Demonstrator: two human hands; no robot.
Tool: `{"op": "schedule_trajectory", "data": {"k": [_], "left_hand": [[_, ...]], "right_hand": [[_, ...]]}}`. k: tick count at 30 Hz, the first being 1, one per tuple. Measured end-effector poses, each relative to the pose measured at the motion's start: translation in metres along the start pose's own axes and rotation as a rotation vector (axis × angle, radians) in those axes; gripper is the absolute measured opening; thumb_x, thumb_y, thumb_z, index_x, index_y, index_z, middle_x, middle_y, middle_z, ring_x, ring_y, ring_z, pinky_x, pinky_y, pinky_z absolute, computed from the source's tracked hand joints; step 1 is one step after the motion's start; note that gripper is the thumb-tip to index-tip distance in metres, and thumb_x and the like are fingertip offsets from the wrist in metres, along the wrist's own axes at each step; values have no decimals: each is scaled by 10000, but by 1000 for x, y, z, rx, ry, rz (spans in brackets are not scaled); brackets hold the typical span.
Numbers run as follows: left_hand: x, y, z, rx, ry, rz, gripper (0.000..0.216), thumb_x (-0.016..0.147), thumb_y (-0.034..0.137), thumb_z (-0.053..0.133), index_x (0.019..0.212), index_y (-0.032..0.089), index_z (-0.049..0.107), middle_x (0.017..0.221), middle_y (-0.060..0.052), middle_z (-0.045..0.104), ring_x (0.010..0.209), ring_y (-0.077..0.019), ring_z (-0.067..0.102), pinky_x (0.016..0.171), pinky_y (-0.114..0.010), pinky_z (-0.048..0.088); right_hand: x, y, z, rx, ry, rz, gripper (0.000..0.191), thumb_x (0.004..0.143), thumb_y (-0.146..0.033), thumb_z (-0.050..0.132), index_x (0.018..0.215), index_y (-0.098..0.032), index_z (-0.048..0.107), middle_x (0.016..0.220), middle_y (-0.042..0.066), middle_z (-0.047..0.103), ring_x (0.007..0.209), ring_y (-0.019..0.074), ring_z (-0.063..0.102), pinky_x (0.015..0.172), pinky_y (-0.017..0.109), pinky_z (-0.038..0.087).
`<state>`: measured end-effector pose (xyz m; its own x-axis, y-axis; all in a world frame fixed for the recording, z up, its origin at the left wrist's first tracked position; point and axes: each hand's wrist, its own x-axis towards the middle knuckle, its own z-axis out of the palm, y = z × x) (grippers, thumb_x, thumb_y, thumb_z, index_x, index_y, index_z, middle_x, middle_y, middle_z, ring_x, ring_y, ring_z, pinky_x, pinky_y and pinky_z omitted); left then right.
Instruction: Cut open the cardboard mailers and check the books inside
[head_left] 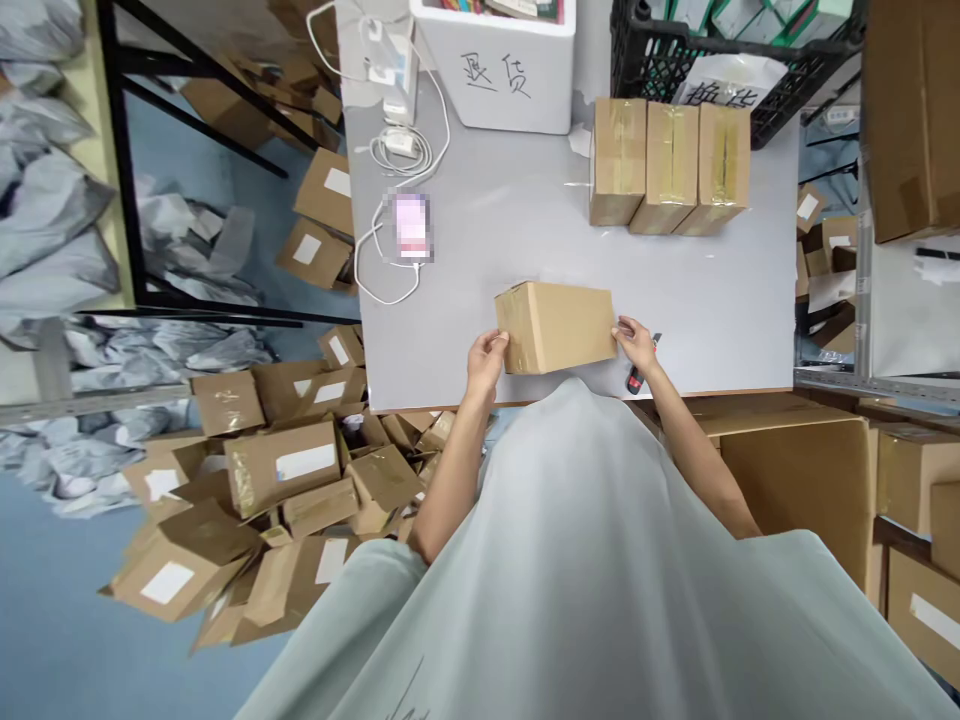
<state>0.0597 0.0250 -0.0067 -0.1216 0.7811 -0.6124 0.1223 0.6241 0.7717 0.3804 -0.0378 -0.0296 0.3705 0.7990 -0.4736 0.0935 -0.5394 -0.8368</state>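
Note:
A plain brown cardboard box (574, 325) is at the near side of the grey table (517, 230), between my two hands. My left hand (489, 358) grips its left end, thumb and fingers at the edge. At the opposite end, my right hand (634, 340) pinches the right edge with its fingertips. Both hands are closed on the carton. Whether the box rests on the table or is slightly raised, I cannot tell. Close by my right hand lies a red and black box cutter (635, 381), partly covered by the wrist.
Three taped cartons (671, 165) stand at the back right, before a black crate (675, 60). A white foam box (499, 70) is at the back. A phone (412, 227) with white cables lies left. Cardboard boxes (300, 470) cover the floor at left.

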Motion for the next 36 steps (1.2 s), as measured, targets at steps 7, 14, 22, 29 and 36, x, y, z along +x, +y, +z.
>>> {"op": "schedule_trajectory", "data": {"k": [7,14,22,29,36], "left_hand": [[-18,16,18,36,-95,98,451,851,347,859,1256,197,730,1305,-135,798,1242,-296,762,1159,-473,597],[-36,32,60,16,-270,161,614,880,443,824,1430,195,710,1319,-137,784,1139,-276,775,1066,-440,627],[-49,42,44,105,-142,175,632,904,334,781,1520,217,705,1392,-128,767,1123,-270,764,1040,-425,634],[-60,57,16,204,-4,326,508,926,291,741,1428,215,767,1409,-132,737,1151,-276,749,1033,-408,630],[-67,44,15,142,-81,308,392,929,383,762,1293,248,814,1352,-101,777,1137,-279,763,1084,-443,613]], "right_hand": [[-64,-48,-15,9,-22,-159,756,923,-823,717,1429,-262,752,1557,160,696,1423,369,683,1187,575,603],[-77,-67,-8,-132,-11,-210,887,893,-853,748,1561,-271,709,1554,160,670,1395,397,683,1166,568,636],[-73,-72,5,-155,-95,-228,850,969,-889,603,1545,-277,733,1517,146,681,1407,391,675,1179,560,620],[-62,-59,38,-63,-202,-248,774,1004,-865,557,1485,-293,760,1383,119,769,1277,327,743,1136,489,627],[-62,-36,23,59,-259,-200,862,935,-870,655,1512,-234,727,1543,152,713,1317,354,748,1190,528,597]]}}
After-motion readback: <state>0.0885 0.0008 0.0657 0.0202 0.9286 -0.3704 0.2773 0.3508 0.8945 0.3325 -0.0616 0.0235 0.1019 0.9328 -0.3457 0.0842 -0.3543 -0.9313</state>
